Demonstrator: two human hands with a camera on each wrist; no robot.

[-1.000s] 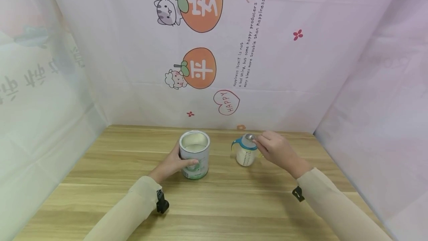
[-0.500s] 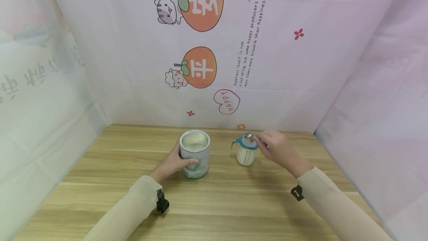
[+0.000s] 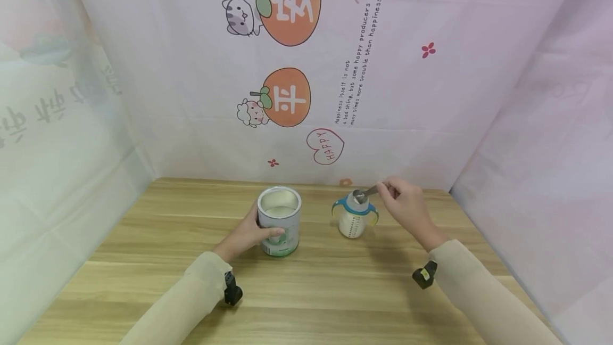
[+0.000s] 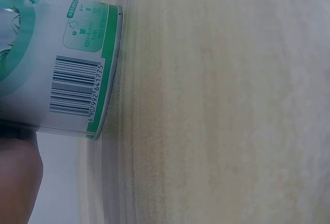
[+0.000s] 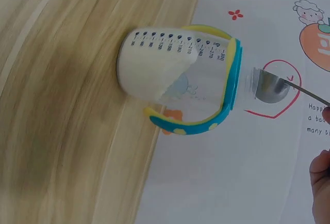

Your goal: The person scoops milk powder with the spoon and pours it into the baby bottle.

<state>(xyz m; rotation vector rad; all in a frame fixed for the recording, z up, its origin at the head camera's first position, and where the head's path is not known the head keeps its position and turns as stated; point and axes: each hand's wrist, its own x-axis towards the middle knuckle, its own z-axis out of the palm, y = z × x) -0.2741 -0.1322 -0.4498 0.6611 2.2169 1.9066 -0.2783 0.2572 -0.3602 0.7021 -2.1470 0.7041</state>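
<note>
Upright on the table stands an uncapped milk powder tin (image 3: 282, 236), pale powder visible inside. My left hand (image 3: 245, 236) grips its left side, thumb across the front. In the left wrist view the tin's barcode side (image 4: 44, 74) shows, with part of the hand (image 4: 19, 180) below it. To the right is a baby bottle (image 3: 351, 225) with blue-and-yellow handles and measuring marks; white powder lies sloped inside (image 5: 152, 69). My right hand (image 3: 408, 207) pinches a metal spoon (image 3: 371, 190) by its handle. The spoon's bowl (image 5: 271, 88) is tipped at the bottle's mouth.
The wooden table (image 3: 306, 297) runs back to a printed white cloth (image 3: 407, 121). More cloth hangs at the left (image 3: 62, 174) and right (image 3: 531, 174). Black wrist cameras (image 3: 232, 289) sit at both sleeves.
My right hand has risen slightly and turned, tilting the spoon and uncovering its handle and the bottle's right handle. The left hand and tin have stayed put.
</note>
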